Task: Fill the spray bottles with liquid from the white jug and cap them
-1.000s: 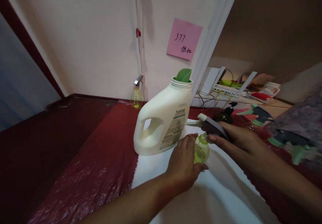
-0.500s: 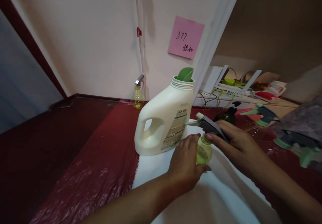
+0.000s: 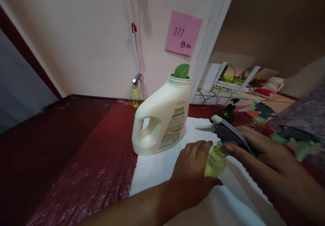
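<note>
My left hand (image 3: 194, 171) is closed around the yellow-green body of a small spray bottle (image 3: 215, 165). At its neck, my right hand (image 3: 264, 158) grips the dark grey trigger spray head (image 3: 228, 132), which has a pale green nozzle pointing left. Whether the head is screwed tight on the neck I cannot tell. Just beyond my left hand, a large cream jug (image 3: 162, 117) with a side handle stands upright on a white cloth (image 3: 195, 127). Out of the jug's open mouth sticks a green scoop-like piece (image 3: 181, 70).
Another yellow-green spray bottle (image 3: 135, 95) stands by the wall. To the right are a dark pump bottle (image 3: 225, 113) and two more spray bottles with trigger heads (image 3: 264, 110). A white router (image 3: 228, 86) sits on a shelf behind. Red plastic sheeting (image 3: 101, 158) covers the left side.
Both hands and the spray bottle have shifted right and slightly down, nearer to me. The spray head stays at the bottle's neck. The whole view has drifted a little.
</note>
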